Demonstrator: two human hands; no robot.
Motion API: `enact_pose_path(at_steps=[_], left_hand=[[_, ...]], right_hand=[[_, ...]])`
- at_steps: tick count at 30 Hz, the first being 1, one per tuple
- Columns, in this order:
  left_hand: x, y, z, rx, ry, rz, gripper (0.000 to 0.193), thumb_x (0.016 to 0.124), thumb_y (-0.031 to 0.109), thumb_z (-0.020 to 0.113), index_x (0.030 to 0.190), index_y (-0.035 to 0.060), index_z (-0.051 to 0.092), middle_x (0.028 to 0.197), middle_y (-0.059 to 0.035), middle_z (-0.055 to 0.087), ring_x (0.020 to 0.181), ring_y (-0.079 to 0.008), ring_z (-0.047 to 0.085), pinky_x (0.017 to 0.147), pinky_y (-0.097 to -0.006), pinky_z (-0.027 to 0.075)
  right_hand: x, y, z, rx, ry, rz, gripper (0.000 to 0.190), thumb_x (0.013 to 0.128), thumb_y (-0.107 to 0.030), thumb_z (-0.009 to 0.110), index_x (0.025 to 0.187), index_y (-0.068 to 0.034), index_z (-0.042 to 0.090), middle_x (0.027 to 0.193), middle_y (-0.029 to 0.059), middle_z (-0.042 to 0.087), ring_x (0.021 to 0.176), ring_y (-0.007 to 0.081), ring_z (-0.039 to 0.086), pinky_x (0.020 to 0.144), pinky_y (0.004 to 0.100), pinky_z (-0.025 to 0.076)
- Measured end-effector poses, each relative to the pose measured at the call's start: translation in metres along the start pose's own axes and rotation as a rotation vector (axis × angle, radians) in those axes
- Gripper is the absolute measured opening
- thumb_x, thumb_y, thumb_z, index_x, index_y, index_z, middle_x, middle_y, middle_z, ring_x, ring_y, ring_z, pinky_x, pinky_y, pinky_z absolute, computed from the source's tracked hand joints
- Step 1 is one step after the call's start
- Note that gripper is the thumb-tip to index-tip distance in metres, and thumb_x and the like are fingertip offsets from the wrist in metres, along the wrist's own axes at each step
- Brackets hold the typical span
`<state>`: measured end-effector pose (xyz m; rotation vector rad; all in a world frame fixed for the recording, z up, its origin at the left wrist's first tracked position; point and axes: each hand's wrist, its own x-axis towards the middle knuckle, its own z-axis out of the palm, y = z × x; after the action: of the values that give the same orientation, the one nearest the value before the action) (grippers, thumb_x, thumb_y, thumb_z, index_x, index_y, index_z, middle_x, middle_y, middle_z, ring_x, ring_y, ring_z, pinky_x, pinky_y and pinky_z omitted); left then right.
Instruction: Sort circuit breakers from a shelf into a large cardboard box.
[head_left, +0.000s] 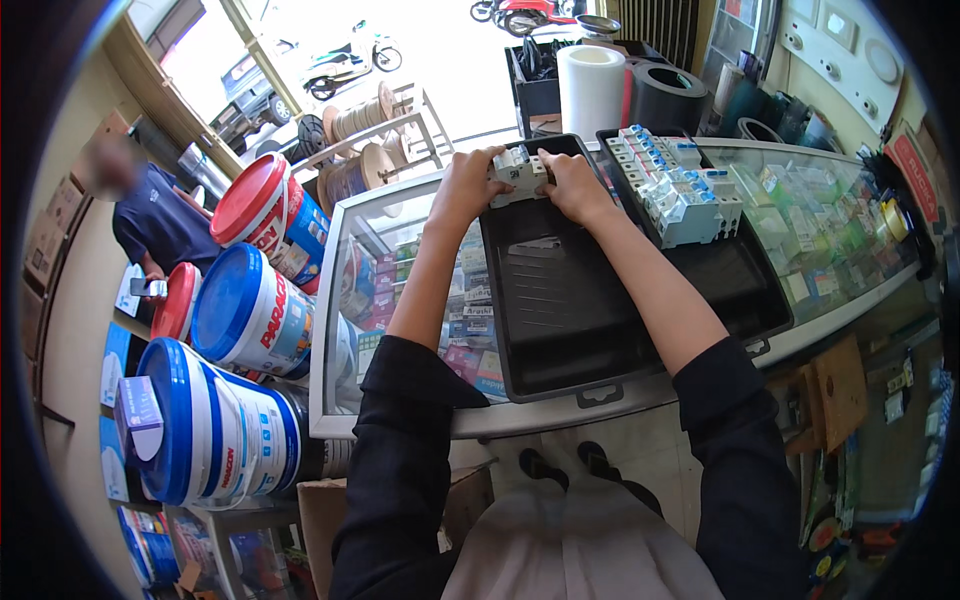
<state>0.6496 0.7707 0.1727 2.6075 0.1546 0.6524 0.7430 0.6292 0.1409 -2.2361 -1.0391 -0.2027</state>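
Observation:
Both my hands reach to the far end of the left black plastic tray (570, 300). There my left hand (469, 180) grips the left side of a few white circuit breakers (517, 174) standing side by side. The fingers of my right hand (574, 186) close on their right side. To the right, a second black tray (735, 292) holds rows of white circuit breakers (675, 187) with blue parts, grouped at its far end. Both trays lie on a glass-topped display counter (405, 427).
Paint buckets (247, 307) stand left of the counter, near a person in a dark shirt (165, 214) holding a phone. Cable spools (367, 165) sit on a rack beyond. Rolls of white (591, 94) and black sheet (664, 101) stand behind the trays. Boxed goods fill the counter.

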Motion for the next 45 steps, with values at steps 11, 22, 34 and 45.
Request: enact_pose_path(at_steps=[11,22,34,45], left_hand=[[-0.005,-0.002,0.005,0.0,0.05,0.068,0.056,0.059,0.008,0.074,0.111,0.0036,0.053,0.101,-0.0168,0.057,0.094,-0.031,0.056,0.081,-0.0361,0.044],[-0.003,0.0,0.004,0.033,0.022,0.113,0.05,0.061,0.004,0.072,0.107,0.0039,0.051,0.104,-0.0142,0.054,0.097,-0.0332,0.054,0.083,-0.0389,0.045],[-0.053,0.03,-0.01,0.032,0.055,-0.085,0.07,0.062,0.026,0.075,0.12,0.0022,0.044,0.116,-0.0201,0.048,0.111,-0.0338,0.046,0.095,-0.038,0.037],[-0.136,0.11,-0.024,0.077,0.003,-0.1,0.046,0.068,0.025,0.07,0.106,0.0039,0.056,0.109,-0.016,0.053,0.103,-0.0317,0.051,0.088,-0.0371,0.041]], right_hand=[[-0.001,-0.002,0.002,0.055,-0.026,0.021,0.061,0.064,-0.009,0.073,0.119,0.0,0.049,0.107,0.0202,0.057,0.102,0.0317,0.053,0.089,0.0361,0.042],[0.004,0.001,0.004,0.109,-0.032,0.06,0.065,0.056,-0.011,0.078,0.115,0.0,0.051,0.105,0.0194,0.058,0.099,0.0307,0.056,0.088,0.0351,0.044],[0.008,0.0,0.003,0.144,0.042,0.046,0.062,0.06,-0.001,0.066,0.119,-0.007,0.048,0.106,0.0243,0.055,0.103,0.0348,0.053,0.09,0.038,0.043],[-0.011,-0.077,-0.065,-0.158,-0.229,0.24,0.059,0.073,-0.009,0.057,0.125,-0.006,0.031,0.127,0.0209,0.04,0.118,0.0321,0.042,0.095,0.0395,0.038]])
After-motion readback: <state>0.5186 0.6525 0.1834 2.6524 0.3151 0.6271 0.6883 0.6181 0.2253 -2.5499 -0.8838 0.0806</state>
